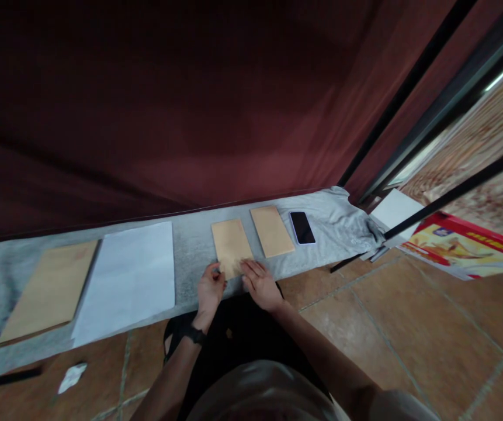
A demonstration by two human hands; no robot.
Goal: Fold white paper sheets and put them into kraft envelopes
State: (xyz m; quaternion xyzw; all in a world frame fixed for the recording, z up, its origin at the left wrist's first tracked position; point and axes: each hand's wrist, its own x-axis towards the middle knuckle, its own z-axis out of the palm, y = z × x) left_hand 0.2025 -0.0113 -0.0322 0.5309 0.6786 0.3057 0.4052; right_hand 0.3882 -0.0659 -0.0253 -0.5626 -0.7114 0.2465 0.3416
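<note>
A tan paper envelope (231,238) lies on the grey cloth right in front of me. My right hand (260,285) rests with outstretched fingers on its lower right part. At the lower left corner of the same envelope is my left hand (211,287), its fingers curled and the thumb near the index finger. What that hand pinches, if anything, is too small and blurred to make out. A second tan envelope (272,231) lies just to the right, untouched by either hand. Beyond it is a phone (302,228) with a dark screen and a pale purple edge.
White paper sheets (131,278) and a stack of larger tan envelopes (52,289) lie on the left of the narrow cloth-covered table (192,263). A dark red curtain (190,146) hangs behind. Black poles and a red-yellow box (465,245) are at right; crumpled tissue (72,378) lies on the floor.
</note>
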